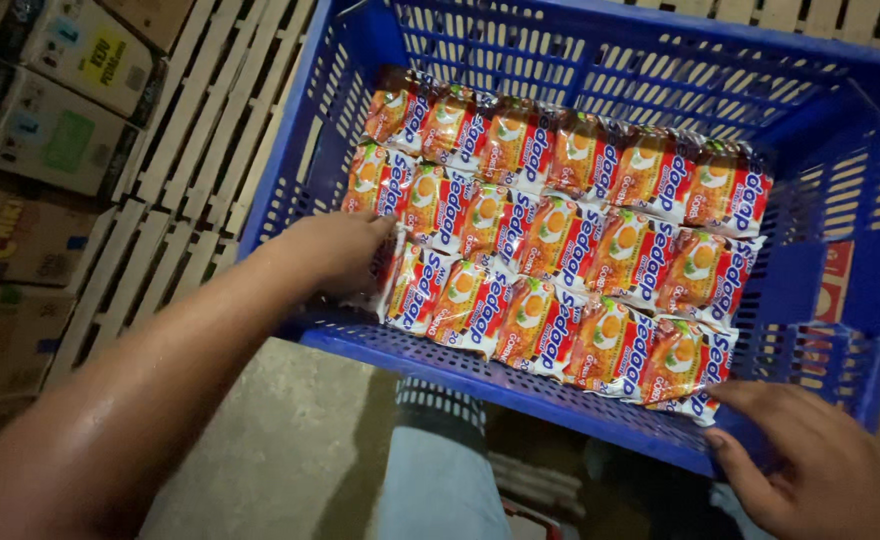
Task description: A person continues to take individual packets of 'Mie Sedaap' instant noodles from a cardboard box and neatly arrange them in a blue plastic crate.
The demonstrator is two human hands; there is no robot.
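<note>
Crate (600, 60): a blue plastic crate with slotted walls is seen from above, resting on pale wooden slats; its near rim is tipped toward the wearer's legs.
Packets (560, 240): orange, red and white noodle packets are laid flat in three rows across the crate floor, edges overlapping like shingles, so that one full layer is fitted wall to wall.
Wooden slats (200, 130): a pallet-like surface is found under and beyond the crate's left wall.
Cartons (50, 130): printed cardboard boxes are stacked past the slats, toward the far left corner.
Left hand (335, 250): it is placed inside the crate at the left wall, fingers curled over the end packet (388, 268) of the near row; the packet appears to be pressed into line against the wall. A full grasp cannot be told, since the fingertips are hidden.
Right hand (810, 465): it is held at the crate's near right corner, fingers spread and closed on nothing, the fingertips touching or just beside the last packet (700, 385) of the near row, seemingly to square that end.
Floor (290, 440): bare grey concrete is seen below the near rim.
</note>
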